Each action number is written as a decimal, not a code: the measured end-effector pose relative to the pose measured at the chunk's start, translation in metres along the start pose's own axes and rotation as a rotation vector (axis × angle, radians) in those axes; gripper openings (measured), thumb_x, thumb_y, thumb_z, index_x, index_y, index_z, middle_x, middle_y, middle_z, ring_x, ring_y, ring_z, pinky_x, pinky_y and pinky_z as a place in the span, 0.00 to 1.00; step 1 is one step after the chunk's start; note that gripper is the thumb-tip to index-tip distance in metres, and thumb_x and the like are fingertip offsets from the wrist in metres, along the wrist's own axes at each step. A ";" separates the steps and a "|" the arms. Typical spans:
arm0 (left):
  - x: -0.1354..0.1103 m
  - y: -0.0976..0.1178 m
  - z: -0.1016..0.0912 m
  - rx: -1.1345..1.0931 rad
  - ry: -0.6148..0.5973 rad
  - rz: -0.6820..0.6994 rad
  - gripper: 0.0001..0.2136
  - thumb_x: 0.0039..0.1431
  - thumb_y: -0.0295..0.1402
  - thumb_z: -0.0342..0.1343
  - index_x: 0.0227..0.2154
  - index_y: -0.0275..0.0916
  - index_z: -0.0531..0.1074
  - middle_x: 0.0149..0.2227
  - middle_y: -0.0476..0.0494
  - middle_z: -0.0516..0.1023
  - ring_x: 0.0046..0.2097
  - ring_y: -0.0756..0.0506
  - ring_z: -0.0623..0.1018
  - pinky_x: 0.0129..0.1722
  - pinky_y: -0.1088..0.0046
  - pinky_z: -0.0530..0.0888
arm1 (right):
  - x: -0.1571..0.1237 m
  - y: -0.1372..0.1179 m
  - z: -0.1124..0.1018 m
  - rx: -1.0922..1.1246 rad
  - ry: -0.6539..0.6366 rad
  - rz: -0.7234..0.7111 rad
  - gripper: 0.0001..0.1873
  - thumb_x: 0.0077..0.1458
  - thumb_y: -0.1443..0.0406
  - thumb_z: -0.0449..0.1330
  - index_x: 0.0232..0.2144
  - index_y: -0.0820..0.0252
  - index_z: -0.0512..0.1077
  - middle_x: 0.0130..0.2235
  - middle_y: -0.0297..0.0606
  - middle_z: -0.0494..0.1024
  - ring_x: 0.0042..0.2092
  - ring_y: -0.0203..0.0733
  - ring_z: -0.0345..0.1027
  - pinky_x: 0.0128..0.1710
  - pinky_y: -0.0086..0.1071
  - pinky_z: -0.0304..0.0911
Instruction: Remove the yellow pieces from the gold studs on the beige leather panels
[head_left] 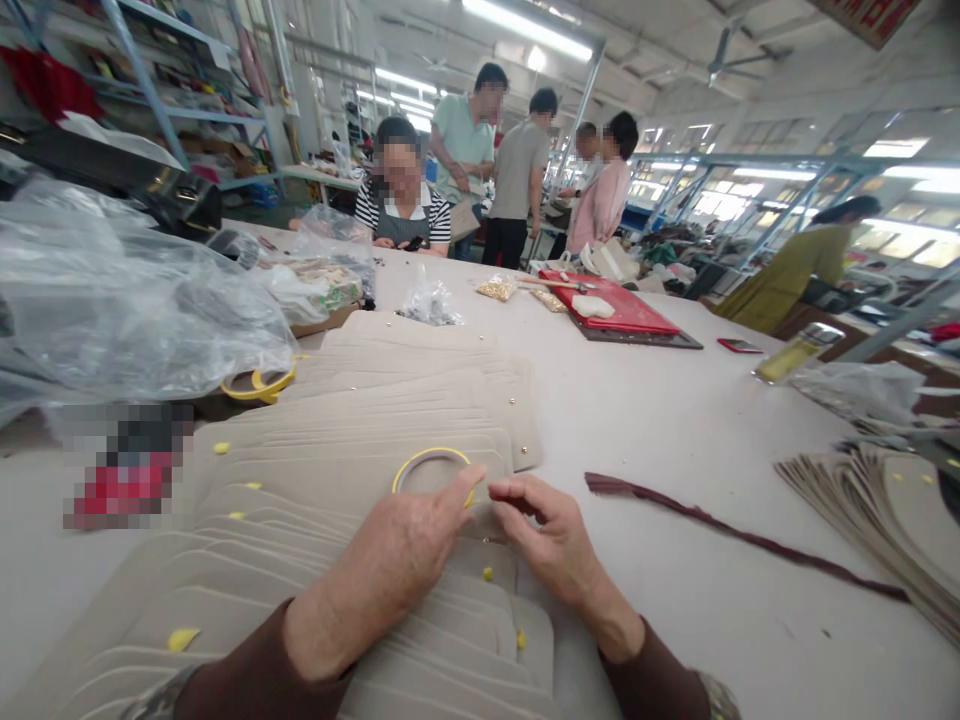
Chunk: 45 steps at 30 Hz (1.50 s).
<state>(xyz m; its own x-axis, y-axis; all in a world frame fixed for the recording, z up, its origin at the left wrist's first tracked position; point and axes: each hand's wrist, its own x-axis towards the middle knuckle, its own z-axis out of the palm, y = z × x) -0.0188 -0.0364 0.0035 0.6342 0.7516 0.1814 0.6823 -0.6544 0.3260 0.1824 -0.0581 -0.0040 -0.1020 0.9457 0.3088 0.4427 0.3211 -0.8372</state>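
My left hand (386, 545) is closed around a thin roll of yellow tape (431, 455), its thumb and fingers pointing to the right. Close beside it, my right hand (551, 535) has thumb and forefinger curled toward each other in a pinch; whatever is between the fingertips is too small to make out. Both hands are over overlapping layers of beige panels (375, 420) fanned out across the table. Small yellow tape pieces (184, 638) stick to several panels, and small metal studs (525, 450) show near some edges.
Clear plastic bags (142, 290) and more yellow tape rolls (259, 385) lie at left. A red board (615, 300), a phone (739, 346) and a bottle (799, 353) stand farther back. A dark cord (720, 525) and stacked panels (885, 510) are at right. A person (405, 200) sits opposite.
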 end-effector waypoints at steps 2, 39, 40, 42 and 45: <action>-0.001 0.001 0.000 0.033 -0.026 -0.016 0.19 0.67 0.30 0.42 0.60 0.38 0.53 0.37 0.43 0.80 0.35 0.43 0.80 0.30 0.69 0.73 | 0.001 -0.007 0.000 -0.008 -0.037 -0.115 0.11 0.55 0.70 0.57 0.40 0.58 0.75 0.36 0.39 0.79 0.35 0.39 0.71 0.37 0.31 0.67; -0.005 0.027 -0.008 0.143 -0.091 -0.049 0.07 0.63 0.23 0.46 0.34 0.39 0.67 0.32 0.47 0.74 0.34 0.45 0.73 0.30 0.70 0.64 | 0.000 0.000 0.001 0.259 -0.150 0.590 0.09 0.47 0.61 0.62 0.27 0.64 0.74 0.19 0.29 0.72 0.17 0.28 0.61 0.17 0.22 0.58; -0.005 0.026 -0.008 0.161 -0.120 -0.043 0.07 0.63 0.23 0.46 0.34 0.39 0.67 0.33 0.46 0.75 0.35 0.44 0.73 0.31 0.69 0.65 | -0.001 0.001 -0.001 0.238 -0.194 0.602 0.09 0.47 0.62 0.62 0.26 0.65 0.74 0.19 0.29 0.72 0.17 0.27 0.60 0.17 0.22 0.57; -0.004 0.024 -0.008 0.170 -0.149 -0.024 0.07 0.63 0.24 0.46 0.34 0.39 0.67 0.34 0.46 0.74 0.36 0.43 0.72 0.34 0.67 0.66 | -0.003 0.002 -0.003 0.226 -0.240 0.620 0.08 0.46 0.63 0.62 0.26 0.65 0.74 0.19 0.29 0.71 0.17 0.26 0.59 0.17 0.21 0.57; -0.003 0.022 -0.007 0.161 -0.158 -0.015 0.08 0.62 0.23 0.45 0.34 0.39 0.67 0.35 0.44 0.74 0.37 0.42 0.71 0.38 0.64 0.67 | -0.003 0.002 -0.003 0.242 -0.239 0.640 0.08 0.46 0.63 0.63 0.26 0.64 0.73 0.19 0.28 0.71 0.18 0.27 0.60 0.18 0.22 0.59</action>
<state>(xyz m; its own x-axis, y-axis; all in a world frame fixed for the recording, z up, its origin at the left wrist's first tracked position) -0.0083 -0.0521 0.0166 0.6643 0.7470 0.0263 0.7330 -0.6579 0.1732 0.1862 -0.0603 -0.0048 -0.0931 0.9284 -0.3598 0.2742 -0.3235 -0.9056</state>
